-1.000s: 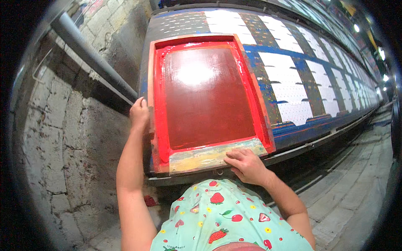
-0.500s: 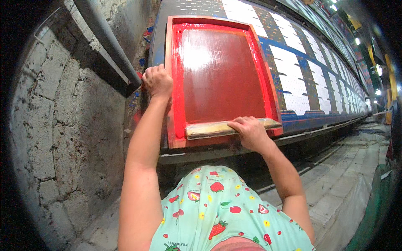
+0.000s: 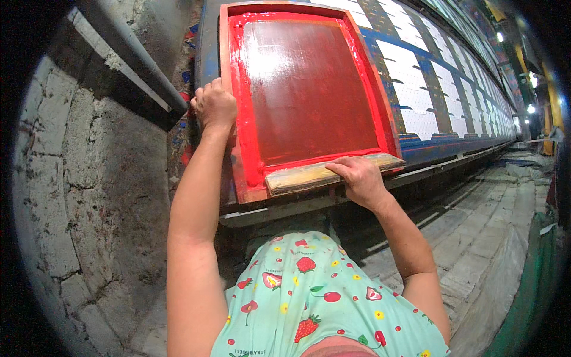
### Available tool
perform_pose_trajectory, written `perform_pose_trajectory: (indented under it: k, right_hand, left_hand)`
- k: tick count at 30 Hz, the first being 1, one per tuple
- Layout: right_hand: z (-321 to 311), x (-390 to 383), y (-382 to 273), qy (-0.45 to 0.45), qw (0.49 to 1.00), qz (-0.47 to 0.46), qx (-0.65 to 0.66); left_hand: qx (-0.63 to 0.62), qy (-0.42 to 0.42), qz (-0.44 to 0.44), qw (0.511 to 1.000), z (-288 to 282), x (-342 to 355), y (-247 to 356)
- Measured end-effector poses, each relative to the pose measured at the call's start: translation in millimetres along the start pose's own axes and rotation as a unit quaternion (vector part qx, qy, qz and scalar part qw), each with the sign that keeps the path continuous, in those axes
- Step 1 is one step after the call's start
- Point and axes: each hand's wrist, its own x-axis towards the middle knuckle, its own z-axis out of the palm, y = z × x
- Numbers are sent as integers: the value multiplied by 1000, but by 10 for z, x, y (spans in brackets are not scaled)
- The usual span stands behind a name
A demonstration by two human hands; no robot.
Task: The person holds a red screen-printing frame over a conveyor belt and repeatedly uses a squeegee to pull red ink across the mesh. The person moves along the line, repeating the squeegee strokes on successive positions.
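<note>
A screen-printing frame point(image 3: 242, 178) with a red-coated rim lies on the long table. Wet red ink lines its inner edges, and its dark red mesh point(image 3: 309, 95) shines near the far left. My right hand point(image 3: 360, 180) is closed on a wooden squeegee point(image 3: 297, 179), thumb and fingers pinching its top edge. The squeegee lies across the near end of the frame, leaning toward me; its blade is hidden. My left hand point(image 3: 215, 107) is curled at the frame's left side, fingers closed around that edge, their tips out of sight.
White printed sheets point(image 3: 414, 95) lie in rows along the long table to the right. A thick grey pipe point(image 3: 140, 56) slants down at the left beside a rough block wall point(image 3: 53, 196). A metal rail point(image 3: 279, 208) runs along the table's near edge.
The squeegee has tipped back toward me, showing more of its broad wooden face, and sits over the frame's near rim. Frame and table appear higher in view. Both hands keep their hold.
</note>
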Motion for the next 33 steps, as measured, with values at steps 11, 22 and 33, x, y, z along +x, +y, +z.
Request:
perform_pose_trajectory:
  k: [11, 22, 33]
  right_hand:
    - [134, 1349, 939, 117, 985, -119, -47]
    - [123, 3962, 2292, 114, 984, -80, -112]
    - [-165, 5203, 2868, 88, 983, -57, -149]
  left_hand:
    - [-89, -76, -134, 984, -125, 46, 29]
    - [-102, -43, -153, 982, -157, 12, 97]
    - [-112, -50, -167, 978, -171, 33, 122]
